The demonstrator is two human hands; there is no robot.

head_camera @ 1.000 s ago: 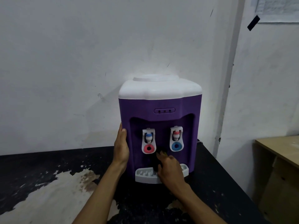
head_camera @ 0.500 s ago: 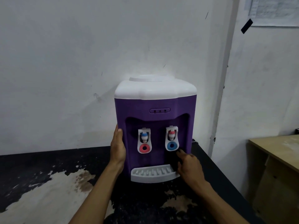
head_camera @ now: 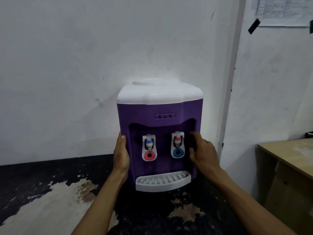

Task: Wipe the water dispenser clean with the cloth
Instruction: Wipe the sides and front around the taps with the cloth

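Two hands on water dispenser (head_camera: 159,107): left hand (head_camera: 121,153) flat, right hand (head_camera: 204,153) clutching dark cloth (head_camera: 191,140); wall sheet (head_camera: 284,11) text illegible.

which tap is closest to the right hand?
The blue-ring tap, beside the right hand gripping the dark cloth; the red-ring tap sits nearer the left hand.

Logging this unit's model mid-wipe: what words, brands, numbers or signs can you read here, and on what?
Paper sheet on the wall: printed lines, too blurred to read.
Water dispenser: no brand, word or number shows; its indicator panel has only three dots.
Tap with the red ring, tap with the blue ring: colour marks only, no lettering.
Dark cloth in the right hand: no text.
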